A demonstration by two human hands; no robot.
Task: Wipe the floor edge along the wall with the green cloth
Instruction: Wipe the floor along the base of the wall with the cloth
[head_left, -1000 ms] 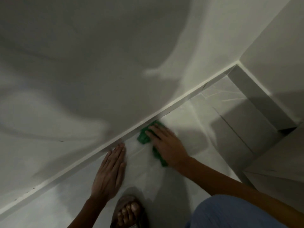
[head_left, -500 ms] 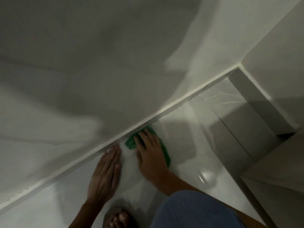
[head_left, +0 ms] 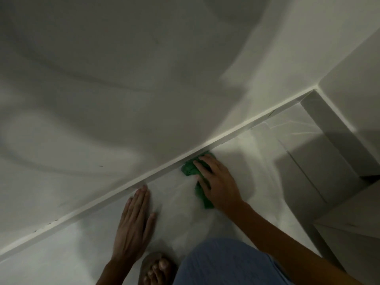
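A green cloth (head_left: 190,168) lies crumpled on the pale tiled floor (head_left: 178,198), pushed against the white skirting (head_left: 156,173) at the foot of the wall (head_left: 123,89). My right hand (head_left: 218,184) presses flat on the cloth, fingers pointing at the skirting; part of the cloth sticks out beneath the palm. My left hand (head_left: 134,223) rests flat on the floor to the left, fingers together, fingertips almost at the skirting, holding nothing.
A sandalled foot (head_left: 157,268) and a blue-clad knee (head_left: 224,262) sit at the bottom. At the right, a corner with a second skirting (head_left: 337,128) and a pale cabinet or step edge (head_left: 349,219) closes the floor in.
My right hand slid the cloth left along the skirting, then back right. The left hand stayed planted on the floor.
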